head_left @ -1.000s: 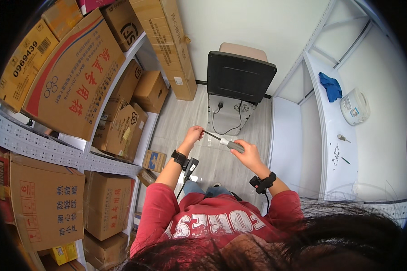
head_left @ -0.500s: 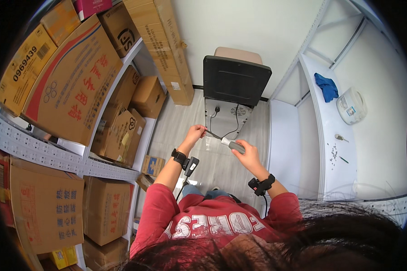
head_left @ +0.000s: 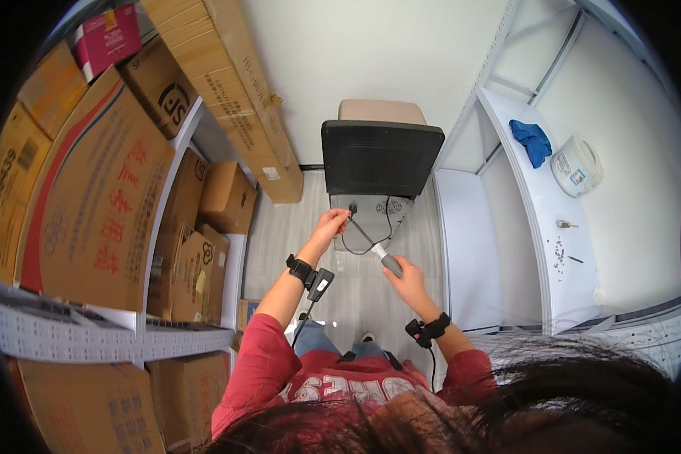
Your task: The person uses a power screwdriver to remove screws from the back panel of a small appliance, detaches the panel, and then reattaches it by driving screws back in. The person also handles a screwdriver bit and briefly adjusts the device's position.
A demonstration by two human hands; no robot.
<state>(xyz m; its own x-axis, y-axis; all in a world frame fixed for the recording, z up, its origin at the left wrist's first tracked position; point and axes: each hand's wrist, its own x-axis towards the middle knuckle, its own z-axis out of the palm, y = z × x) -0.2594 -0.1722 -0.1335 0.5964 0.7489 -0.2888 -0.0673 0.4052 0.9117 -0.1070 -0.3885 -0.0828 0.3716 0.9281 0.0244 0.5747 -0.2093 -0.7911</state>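
In my right hand, closed round its grey handle, is a screwdriver with a long dark shaft pointing away and to the left. The fingers of my left hand pinch together right at its tip; anything small between them is too tiny to make out. Beyond both hands stands an appliance with a large black panel on top. Below that panel is a grey metal face with a round vent. A black cable loops from there, passing behind the screwdriver as seen from here.
Cardboard boxes fill the shelves on the left, and a tall carton leans by the wall. The right-hand shelf bears a blue cloth, a white tub, a small brush-like tool and scattered small pieces.
The view has shifted, so the shelves and appliance sit differently. My right hand is lower, the screwdriver slants more steeply and more of its shaft shows. My left fingers stay at its tip.
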